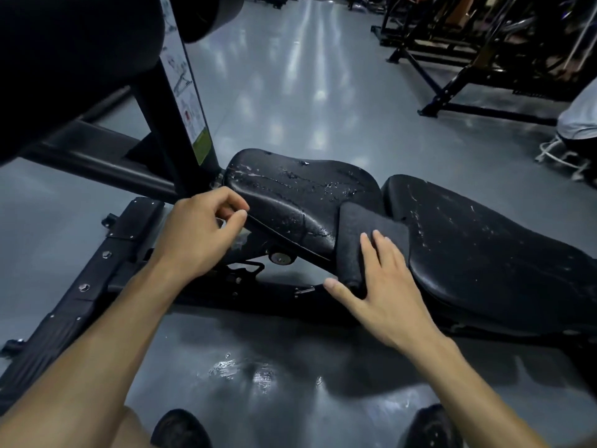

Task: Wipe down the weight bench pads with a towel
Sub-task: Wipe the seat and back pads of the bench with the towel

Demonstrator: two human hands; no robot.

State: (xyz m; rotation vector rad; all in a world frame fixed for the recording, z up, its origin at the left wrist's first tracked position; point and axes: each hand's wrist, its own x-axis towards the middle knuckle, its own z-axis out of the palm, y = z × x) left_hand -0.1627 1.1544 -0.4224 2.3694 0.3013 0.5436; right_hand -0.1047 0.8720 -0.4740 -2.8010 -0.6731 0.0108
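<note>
Your right hand (384, 279), centre frame, presses flat fingers on the dark towel (361, 234) to wipe the wet seat pad (290, 195); your left hand (197, 234) steadies its edge, fingers loosely curled, gripping nothing.

One view only, worn on the person's head, looking forward and steeply down from close above the weight bench (323, 202). Wide-angle, so the edges bend. Both forearms reach in from the near edge, shoe tips at the very bottom. The bench runs left to right across the middle; grey gym floor (290, 76) stretches far ahead, black racks (452, 59) far right.
</note>
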